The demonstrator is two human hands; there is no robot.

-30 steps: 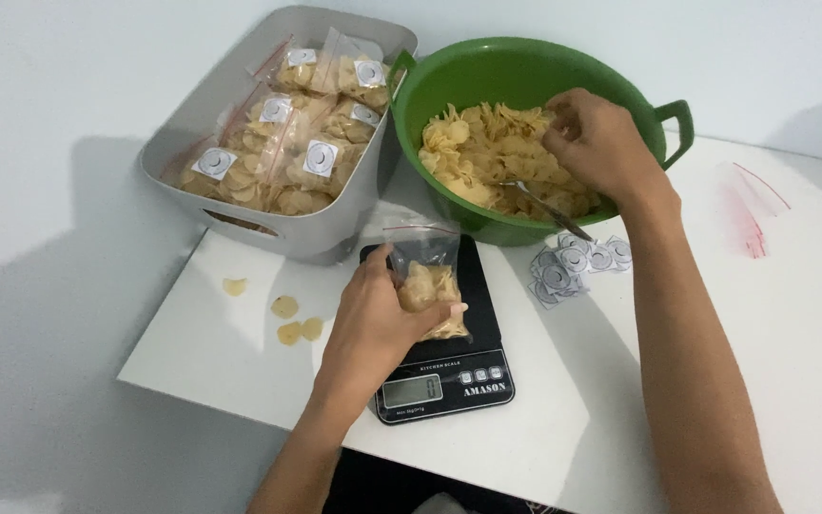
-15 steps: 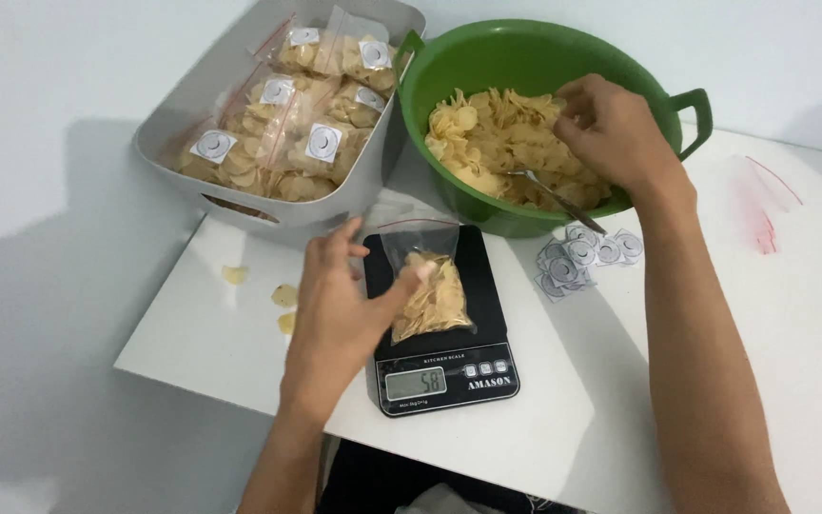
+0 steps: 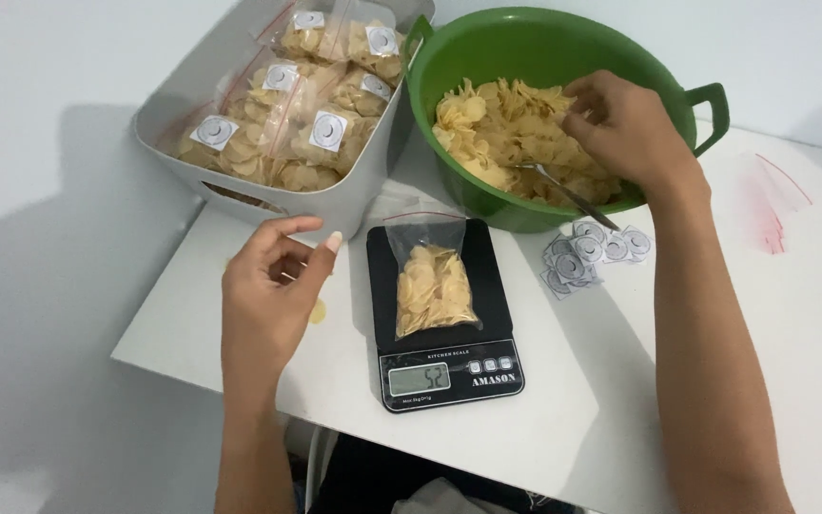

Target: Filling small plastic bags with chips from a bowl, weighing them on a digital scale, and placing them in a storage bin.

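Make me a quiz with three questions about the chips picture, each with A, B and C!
1. Where does the bag of chips lie?
A. on the black kitchen scale
B. in the grey bin
C. in the bowl

2. What colour is the big bowl?
A. red
B. green
C. blue

3. What is the left hand holding?
A. a spoon
B. the bag
C. nothing

Answers:
1. A, the bag rests on the scale's platform.
2. B, its rim and handles are green.
3. C, its fingers are open and apart from the bag, while the right hand is in the chips.
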